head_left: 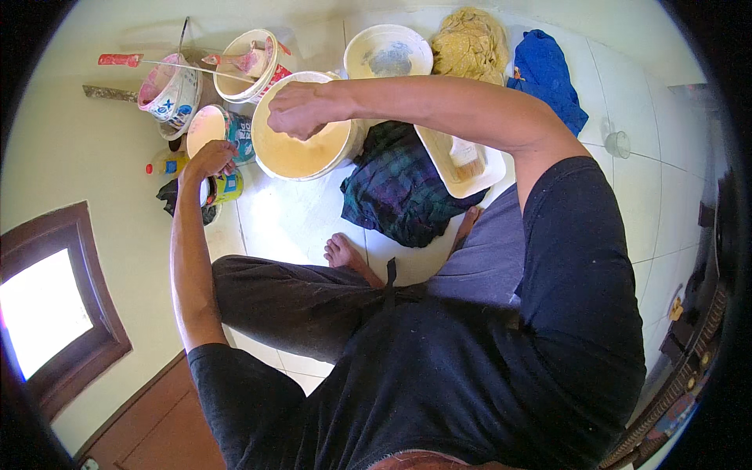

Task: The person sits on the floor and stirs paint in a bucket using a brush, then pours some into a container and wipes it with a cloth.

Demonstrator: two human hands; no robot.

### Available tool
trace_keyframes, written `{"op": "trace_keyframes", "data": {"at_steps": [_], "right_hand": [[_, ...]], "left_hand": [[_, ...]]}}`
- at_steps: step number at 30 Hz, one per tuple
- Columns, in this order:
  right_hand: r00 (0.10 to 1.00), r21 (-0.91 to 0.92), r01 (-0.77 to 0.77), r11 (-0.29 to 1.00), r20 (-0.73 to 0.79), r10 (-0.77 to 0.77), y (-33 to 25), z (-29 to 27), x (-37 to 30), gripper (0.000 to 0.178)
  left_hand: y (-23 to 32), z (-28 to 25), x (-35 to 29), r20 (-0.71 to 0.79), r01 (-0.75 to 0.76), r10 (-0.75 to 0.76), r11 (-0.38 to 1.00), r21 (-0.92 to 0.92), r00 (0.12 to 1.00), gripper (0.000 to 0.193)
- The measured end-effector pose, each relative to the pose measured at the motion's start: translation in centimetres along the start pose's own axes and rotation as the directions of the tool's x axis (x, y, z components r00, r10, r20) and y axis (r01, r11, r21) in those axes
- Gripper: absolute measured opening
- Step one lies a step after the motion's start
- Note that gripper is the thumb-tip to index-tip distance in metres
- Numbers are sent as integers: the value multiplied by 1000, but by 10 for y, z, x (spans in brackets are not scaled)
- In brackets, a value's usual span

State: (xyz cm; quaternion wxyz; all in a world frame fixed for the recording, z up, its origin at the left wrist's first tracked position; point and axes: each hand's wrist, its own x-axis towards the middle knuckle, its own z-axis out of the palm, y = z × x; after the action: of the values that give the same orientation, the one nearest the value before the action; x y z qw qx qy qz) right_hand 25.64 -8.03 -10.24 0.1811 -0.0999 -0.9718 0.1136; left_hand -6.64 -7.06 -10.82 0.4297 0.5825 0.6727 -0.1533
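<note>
My right hand (299,108) is closed in a fist over a large white bucket (356,145), above its left-centre and far rim. Pale peach paint (309,157) fills much of this bucket. Whatever the fist holds, if anything, is hidden. Left of it, my left hand (207,159) has its fingers curled at the near rim of a paint can (241,139) with a teal label. Peach paint shows at that can's top. Close below the left hand sits a smaller yellow-green can (228,186).
Behind stand a pink-stained bucket (180,98), a white bucket (223,88) bearing a paintbrush (241,61), and a white basin (350,53). A red-handled tool (121,59) spans the buckets. Rightward lie plaid cloth (403,184), paint tray (462,188), tan cloth (470,47), blue cloth (548,74) and glass (617,144).
</note>
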Motion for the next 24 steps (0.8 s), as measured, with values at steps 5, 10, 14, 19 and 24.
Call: {"op": "trace_keyframes", "data": {"at_steps": [5, 10, 14, 19, 24], "right_hand": [[1000, -193, 15, 981, 26, -11, 8, -19, -3, 17], [966, -75, 53, 996, 256, -32, 3, -26, 11, 18], [993, 97, 15, 995, 113, -26, 3, -2, 10, 18], [992, -199, 26, 980, -116, -50, 16, 3, -4, 18], [994, -28, 112, 993, 13, -112, -5, -16, 10, 16]], "left_hand": [[4, 4, -8, -7, -7, 7, 1000, 13, 1000, 26], [-6, 1, -10, -4, 8, -7, 999, 36, 1000, 23], [0, -1, -5, 1, -2, 2, 1000, -4, 1000, 23], [12, -2, -5, -10, -23, 24, 999, 22, 1000, 27], [-24, -8, -7, -32, -23, 22, 1000, -14, 999, 27]]}}
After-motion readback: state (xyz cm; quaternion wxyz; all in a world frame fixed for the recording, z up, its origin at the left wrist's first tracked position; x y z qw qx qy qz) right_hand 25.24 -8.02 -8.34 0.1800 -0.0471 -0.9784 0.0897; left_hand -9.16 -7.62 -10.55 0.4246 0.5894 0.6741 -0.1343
